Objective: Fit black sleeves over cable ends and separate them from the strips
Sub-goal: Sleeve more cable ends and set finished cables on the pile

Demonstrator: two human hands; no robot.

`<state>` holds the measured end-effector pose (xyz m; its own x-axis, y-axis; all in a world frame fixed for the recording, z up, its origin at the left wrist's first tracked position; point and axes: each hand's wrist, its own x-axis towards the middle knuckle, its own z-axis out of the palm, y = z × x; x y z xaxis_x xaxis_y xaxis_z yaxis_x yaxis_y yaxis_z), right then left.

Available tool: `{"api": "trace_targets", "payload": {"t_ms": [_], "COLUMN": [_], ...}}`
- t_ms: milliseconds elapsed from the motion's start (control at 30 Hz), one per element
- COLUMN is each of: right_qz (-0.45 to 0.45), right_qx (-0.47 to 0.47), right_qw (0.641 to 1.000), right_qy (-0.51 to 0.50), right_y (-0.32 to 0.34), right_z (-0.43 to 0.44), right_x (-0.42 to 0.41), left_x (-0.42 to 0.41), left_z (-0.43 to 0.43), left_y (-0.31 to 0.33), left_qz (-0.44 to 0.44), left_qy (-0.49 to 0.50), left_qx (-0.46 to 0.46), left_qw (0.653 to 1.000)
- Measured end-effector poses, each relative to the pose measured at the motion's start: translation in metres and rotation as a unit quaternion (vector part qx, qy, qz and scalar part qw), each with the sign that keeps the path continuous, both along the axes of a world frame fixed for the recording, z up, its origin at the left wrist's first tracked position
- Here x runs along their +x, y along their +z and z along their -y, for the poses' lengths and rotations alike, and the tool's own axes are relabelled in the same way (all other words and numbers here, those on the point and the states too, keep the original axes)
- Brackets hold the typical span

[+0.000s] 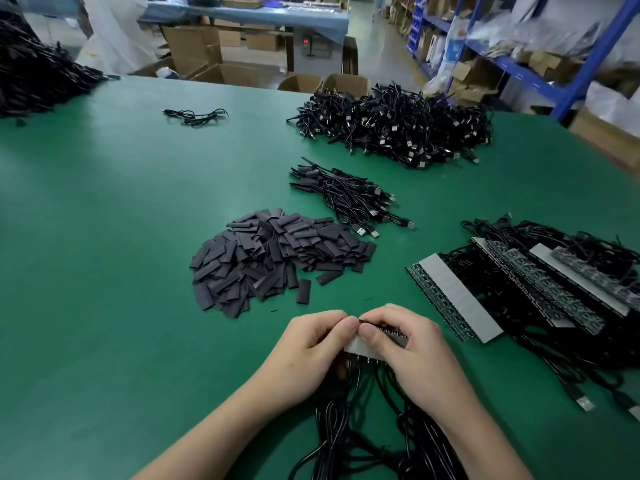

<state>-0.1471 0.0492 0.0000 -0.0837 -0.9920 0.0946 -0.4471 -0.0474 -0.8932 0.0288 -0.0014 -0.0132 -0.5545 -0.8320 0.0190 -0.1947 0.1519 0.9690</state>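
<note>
My left hand (311, 344) and my right hand (412, 344) together pinch a short strip (356, 346) with a grey backing and a dark toothed edge, held just above the green table near its front. Black cables (346, 420) hang from the strip's lower edge down toward me. A heap of flat black sleeves (273, 258) lies on the table beyond my hands. Several more strips with cables attached (457, 299) lie to the right.
A small bundle of sleeved USB cables (349, 199) lies past the sleeve heap, and a big pile of cables (398, 123) sits farther back. One loose cable (194, 116) lies at the back left. A dark heap (31, 71) fills the far left corner. Cardboard boxes and blue shelving stand behind the green table (104, 271).
</note>
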Motion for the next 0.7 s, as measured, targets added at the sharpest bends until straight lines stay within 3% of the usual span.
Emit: {"api": "trace_targets", "payload": {"t_ms": [300,500,700], "right_qz": [-0.040,-0.158,-0.090], "right_qx": [-0.014,-0.048,-0.038], "right_qw": [0.999,0.985,0.994], "right_qy": [-0.015,-0.046,0.054], "right_y": [-0.001,-0.002,0.014], "right_z": [0.000,0.001,-0.004], "right_x": [0.002,-0.003,0.012], "left_x": [-0.003,-0.001,0.002], "left_z": [0.000,0.001,-0.001], "left_y": [0.000,0.004,0.009], "left_qz": [0.020,-0.017,-0.099], "left_qy": [0.080,0.152,0.136], "left_qx": [-0.060,-0.148,-0.174], "left_qw": [0.995,0.977,0.970]}}
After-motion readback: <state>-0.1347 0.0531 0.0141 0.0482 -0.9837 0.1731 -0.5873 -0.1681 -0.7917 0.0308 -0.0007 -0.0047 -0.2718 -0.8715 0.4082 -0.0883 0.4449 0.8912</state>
